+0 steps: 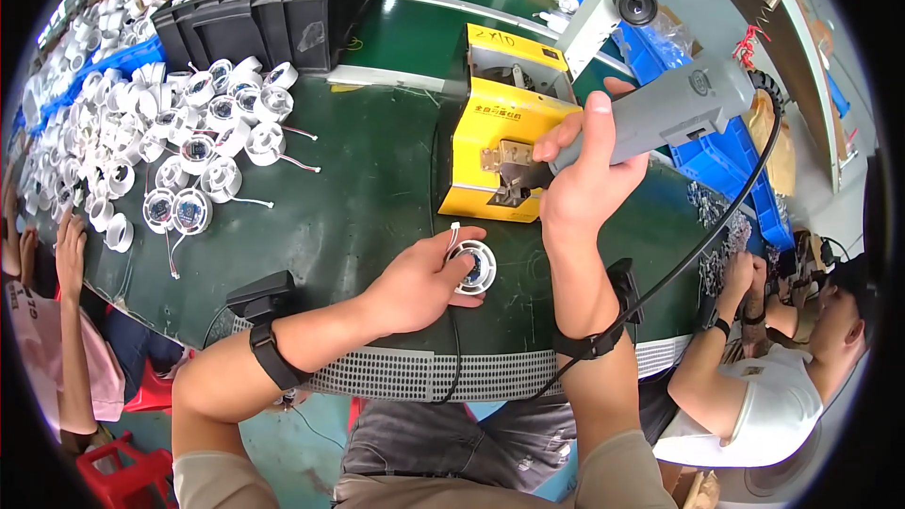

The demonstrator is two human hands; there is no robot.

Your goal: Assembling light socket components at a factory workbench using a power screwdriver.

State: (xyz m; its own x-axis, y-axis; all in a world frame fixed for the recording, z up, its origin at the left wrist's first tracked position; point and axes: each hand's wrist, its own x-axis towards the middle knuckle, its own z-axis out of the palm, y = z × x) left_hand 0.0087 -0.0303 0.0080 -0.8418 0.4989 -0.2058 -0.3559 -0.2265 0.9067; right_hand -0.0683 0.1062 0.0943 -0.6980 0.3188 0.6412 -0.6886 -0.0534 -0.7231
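Observation:
My left hand is closed on a round white plastic housing with a small circuit board inside and a short white connector lead. It holds the housing just above the green table, thumb over the board. My right hand grips a grey electric screwdriver, tilted with its tip down to the left. The tip is at the metal outlet on the front of a yellow screw feeder; whether it touches a screw there is too small to tell.
Many white round housings are heaped at the left, some with leads. Behind them stands a black crate of white parts. Blue bins are at the right. A black cable hangs from the screwdriver. Co-workers sit at both sides.

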